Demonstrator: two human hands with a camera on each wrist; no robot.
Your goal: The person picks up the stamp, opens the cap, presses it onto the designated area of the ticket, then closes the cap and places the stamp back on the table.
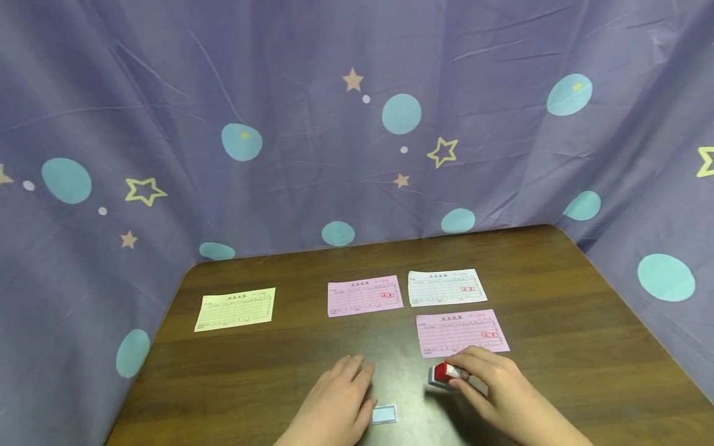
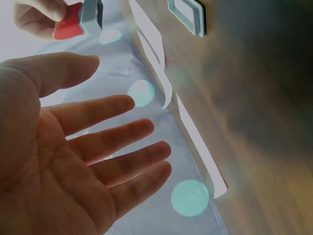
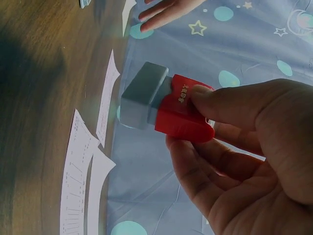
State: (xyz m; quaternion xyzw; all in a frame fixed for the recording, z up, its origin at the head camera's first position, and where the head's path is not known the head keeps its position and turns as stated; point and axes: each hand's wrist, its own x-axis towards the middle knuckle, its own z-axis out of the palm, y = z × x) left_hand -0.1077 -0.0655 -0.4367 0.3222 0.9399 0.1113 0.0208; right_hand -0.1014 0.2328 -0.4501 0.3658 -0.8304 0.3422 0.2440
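Note:
Between thumb and fingers my right hand [image 1: 496,387] pinches a red and grey stamp [image 3: 183,107], held above the table in front of the nearer pink slip [image 1: 454,331]. That slip bears a red stamped box at its right. My left hand [image 1: 340,399] is held with fingers extended and nothing in its grasp; its palm and spread fingers show in the left wrist view. Beside its thumb lies a small light-blue rectangular stamp cap [image 1: 384,414] on the table, its raised rim showing in the left wrist view.
Farther back lie a white slip [image 1: 446,288] and another pink slip [image 1: 357,297], both with red stamped boxes. A yellow slip [image 1: 237,310] without a red mark lies at the left. A purple curtain [image 1: 312,124] hangs behind the brown wooden table [image 1: 307,347].

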